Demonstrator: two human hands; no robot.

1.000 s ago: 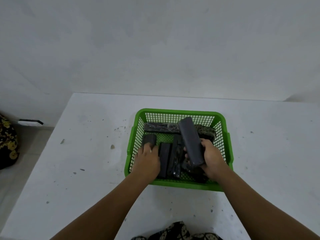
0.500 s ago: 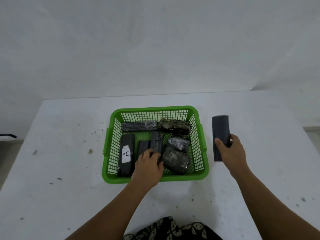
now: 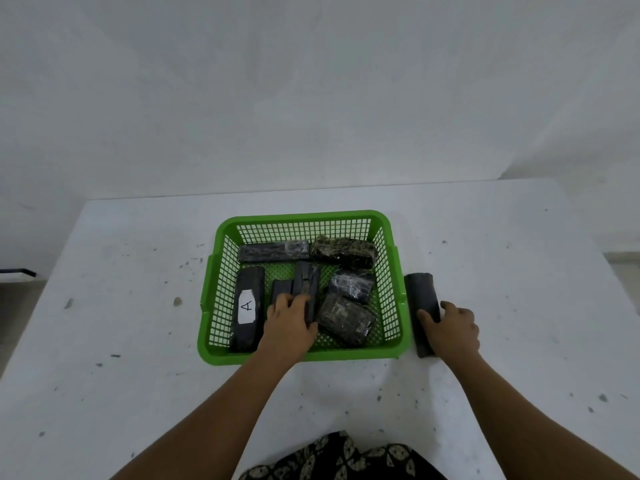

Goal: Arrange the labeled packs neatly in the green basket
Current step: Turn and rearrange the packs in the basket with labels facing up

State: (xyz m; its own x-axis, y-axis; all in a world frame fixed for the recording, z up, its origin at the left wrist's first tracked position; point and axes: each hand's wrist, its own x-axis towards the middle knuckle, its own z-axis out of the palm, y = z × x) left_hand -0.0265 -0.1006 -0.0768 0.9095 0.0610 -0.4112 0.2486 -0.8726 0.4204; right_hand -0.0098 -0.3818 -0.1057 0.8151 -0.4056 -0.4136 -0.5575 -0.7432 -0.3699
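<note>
Left hand (image 3: 289,318) covers near ends of two middle packs (image 3: 304,285) — labels unseen; forearms cut by bottom edge.

The green mesh basket (image 3: 301,355) sits mid-frame, holding 7 dark wrapped packs. The leftmost pack (image 3: 246,308) lies lengthwise, its white "A" label up. 1 dark pack (image 3: 420,299) lies outside, touching the basket's right wall.
</note>
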